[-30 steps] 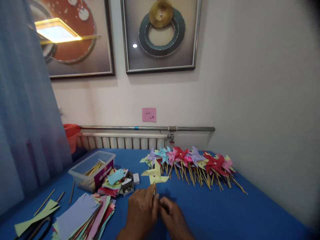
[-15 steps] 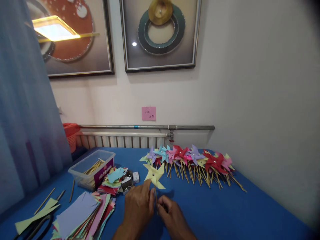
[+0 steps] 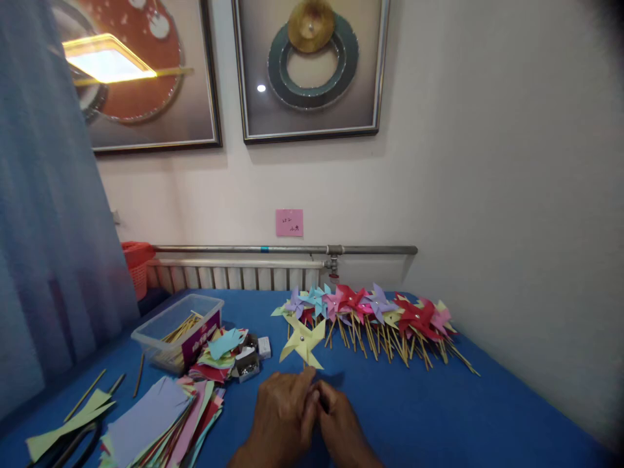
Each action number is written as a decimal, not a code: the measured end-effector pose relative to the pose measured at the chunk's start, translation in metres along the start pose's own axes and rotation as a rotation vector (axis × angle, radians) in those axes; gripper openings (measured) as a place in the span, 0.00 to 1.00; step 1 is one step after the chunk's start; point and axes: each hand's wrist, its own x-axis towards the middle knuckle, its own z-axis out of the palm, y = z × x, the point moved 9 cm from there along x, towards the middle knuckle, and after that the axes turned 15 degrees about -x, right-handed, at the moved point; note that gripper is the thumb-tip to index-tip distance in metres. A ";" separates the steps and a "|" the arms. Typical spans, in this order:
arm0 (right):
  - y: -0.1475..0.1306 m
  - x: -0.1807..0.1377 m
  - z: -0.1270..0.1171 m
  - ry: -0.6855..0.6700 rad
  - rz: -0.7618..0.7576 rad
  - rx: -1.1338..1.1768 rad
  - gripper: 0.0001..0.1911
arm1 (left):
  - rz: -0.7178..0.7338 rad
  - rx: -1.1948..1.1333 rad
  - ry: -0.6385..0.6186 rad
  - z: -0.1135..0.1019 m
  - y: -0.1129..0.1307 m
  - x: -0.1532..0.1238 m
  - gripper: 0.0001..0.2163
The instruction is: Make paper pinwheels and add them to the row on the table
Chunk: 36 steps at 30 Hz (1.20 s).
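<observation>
A pale yellow paper pinwheel [image 3: 303,346] stands just above my hands, a small shiny pin at its centre. My left hand [image 3: 283,411] is closed around its stick, which the fingers almost wholly hide. Pressed against the left fingertips, my right hand [image 3: 342,426] is closed too, pinching at the lower part of the stick. Beyond the hands lies a row of finished pinwheels [image 3: 351,299] in red, pink, purple, blue and yellow, their wooden sticks pointing toward me.
On the blue table [image 3: 439,416], a clear plastic box [image 3: 146,335] holds wooden sticks. Near it are small cut papers [image 3: 224,344], small boxes of pins [image 3: 247,364] and a stack of coloured paper [image 3: 146,416]. Scissors [image 3: 82,442] lie at far left under pale green strips [image 3: 73,429].
My left hand has shifted right and slightly down, meeting my right hand. The stick that showed between them is now mostly covered. The pinwheel's blades have turned a little.
</observation>
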 end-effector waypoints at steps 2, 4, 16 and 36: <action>-0.002 -0.002 -0.001 0.009 -0.017 0.017 0.11 | 0.020 -0.015 -0.014 0.005 0.004 -0.001 0.16; -0.003 -0.003 -0.001 0.016 -0.021 0.005 0.10 | 0.013 0.001 -0.034 0.009 0.003 -0.002 0.17; 0.002 0.001 -0.002 0.002 0.005 -0.079 0.15 | -0.087 0.174 0.058 -0.010 -0.019 0.002 0.11; 0.003 0.001 0.001 -0.015 0.012 -0.057 0.11 | -0.111 0.213 0.052 -0.011 -0.025 0.002 0.12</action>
